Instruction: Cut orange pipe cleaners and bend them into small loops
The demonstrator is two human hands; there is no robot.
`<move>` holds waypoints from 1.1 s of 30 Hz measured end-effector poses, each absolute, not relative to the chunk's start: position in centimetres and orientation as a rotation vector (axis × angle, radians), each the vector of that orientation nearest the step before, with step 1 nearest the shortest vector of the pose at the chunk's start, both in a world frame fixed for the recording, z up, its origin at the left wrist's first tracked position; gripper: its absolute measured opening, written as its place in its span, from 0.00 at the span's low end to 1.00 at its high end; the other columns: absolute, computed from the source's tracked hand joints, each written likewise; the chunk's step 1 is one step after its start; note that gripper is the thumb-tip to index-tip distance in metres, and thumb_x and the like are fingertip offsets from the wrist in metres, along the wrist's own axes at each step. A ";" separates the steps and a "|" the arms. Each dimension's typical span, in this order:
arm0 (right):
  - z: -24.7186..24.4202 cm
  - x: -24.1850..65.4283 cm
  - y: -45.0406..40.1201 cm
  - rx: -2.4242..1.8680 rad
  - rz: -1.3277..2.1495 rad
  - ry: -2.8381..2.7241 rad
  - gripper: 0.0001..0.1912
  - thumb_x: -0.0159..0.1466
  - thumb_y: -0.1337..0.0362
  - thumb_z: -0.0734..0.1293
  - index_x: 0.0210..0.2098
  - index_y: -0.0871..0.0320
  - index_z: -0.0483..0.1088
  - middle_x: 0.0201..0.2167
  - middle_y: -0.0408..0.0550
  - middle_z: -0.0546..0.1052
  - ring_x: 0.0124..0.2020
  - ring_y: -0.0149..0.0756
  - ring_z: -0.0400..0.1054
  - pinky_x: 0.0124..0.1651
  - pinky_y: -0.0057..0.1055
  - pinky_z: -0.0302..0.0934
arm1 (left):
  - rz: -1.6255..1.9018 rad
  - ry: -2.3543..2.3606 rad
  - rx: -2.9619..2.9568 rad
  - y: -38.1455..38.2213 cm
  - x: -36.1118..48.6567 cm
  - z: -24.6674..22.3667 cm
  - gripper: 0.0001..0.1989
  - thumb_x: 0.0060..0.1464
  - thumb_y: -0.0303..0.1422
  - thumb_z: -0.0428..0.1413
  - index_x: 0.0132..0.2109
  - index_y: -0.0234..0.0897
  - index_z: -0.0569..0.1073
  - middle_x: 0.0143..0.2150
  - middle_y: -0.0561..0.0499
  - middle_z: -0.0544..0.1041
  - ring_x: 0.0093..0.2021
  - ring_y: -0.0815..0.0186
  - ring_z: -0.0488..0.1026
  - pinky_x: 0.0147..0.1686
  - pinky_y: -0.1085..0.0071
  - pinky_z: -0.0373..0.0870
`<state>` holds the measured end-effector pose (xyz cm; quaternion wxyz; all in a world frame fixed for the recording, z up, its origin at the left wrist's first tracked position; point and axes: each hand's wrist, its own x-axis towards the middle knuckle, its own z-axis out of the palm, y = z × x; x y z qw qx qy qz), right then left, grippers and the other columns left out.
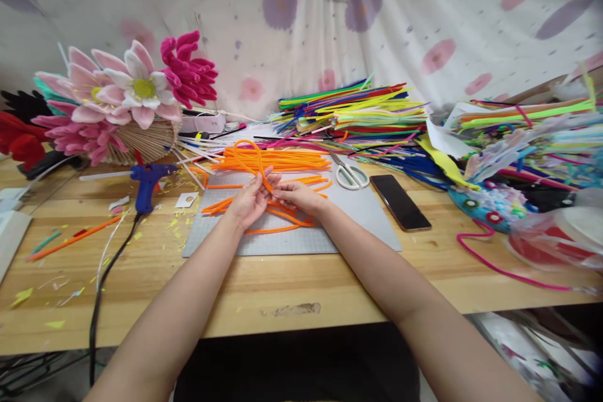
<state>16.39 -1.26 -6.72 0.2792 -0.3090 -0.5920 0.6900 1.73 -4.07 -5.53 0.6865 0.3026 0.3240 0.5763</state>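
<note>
Between my two hands is an orange pipe cleaner [247, 143], bent into a loop that rises above my fingers. My left hand [255, 200] pinches it near the base of the loop. Close beside it, the closed fingers of my right hand [298, 196] grip the lower part of the same stem; the exact finger contact is partly hidden. Both hands are over a grey cutting mat [372, 226]. Loose orange pipe cleaners lie on the mat under and around my hands, and a thick bundle of orange pipe cleaners [292, 160] rests just behind them.
White-handled scissors [352, 177] lie on the mat's right side, with a black phone [400, 202] beyond. A blue glue gun [147, 186] stands left, its cord hanging off the table. Plush flowers [141, 85] fill the back left; multicoloured pipe cleaners [367, 110] are piled behind.
</note>
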 end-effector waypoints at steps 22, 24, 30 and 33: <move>-6.1 17.0 -1.3 -0.816 1.880 -1.309 0.24 0.46 0.56 0.72 0.39 0.61 0.70 0.22 0.41 0.70 0.20 0.23 0.61 0.23 0.22 0.55 | 0.853 1.183 1.095 -4.9 1.7 -5.1 0.13 0.33 0.36 0.65 0.27 0.32 0.76 0.21 0.48 0.76 0.23 0.65 0.73 0.26 0.69 0.69; -6.2 16.7 -1.4 -0.797 1.899 -1.254 0.23 0.44 0.56 0.73 0.36 0.62 0.71 0.19 0.39 0.67 0.18 0.22 0.59 0.21 0.21 0.53 | 0.829 1.169 1.111 -4.9 1.8 -5.1 0.12 0.34 0.36 0.65 0.26 0.32 0.76 0.21 0.47 0.76 0.22 0.65 0.73 0.24 0.70 0.68; -6.2 16.9 -0.6 -0.736 1.785 -1.078 0.18 0.44 0.57 0.73 0.30 0.63 0.71 0.14 0.34 0.57 0.15 0.18 0.46 0.16 0.20 0.38 | 0.771 1.155 1.154 -4.8 1.7 -5.4 0.12 0.35 0.37 0.64 0.25 0.32 0.76 0.22 0.46 0.77 0.21 0.68 0.72 0.20 0.76 0.65; -6.0 17.3 -0.2 -0.752 1.751 -1.000 0.18 0.45 0.56 0.72 0.30 0.62 0.71 0.16 0.35 0.59 0.16 0.19 0.47 0.16 0.20 0.38 | 0.736 1.178 1.170 -4.7 1.8 -5.6 0.12 0.35 0.37 0.64 0.25 0.32 0.76 0.23 0.46 0.77 0.22 0.68 0.73 0.20 0.76 0.65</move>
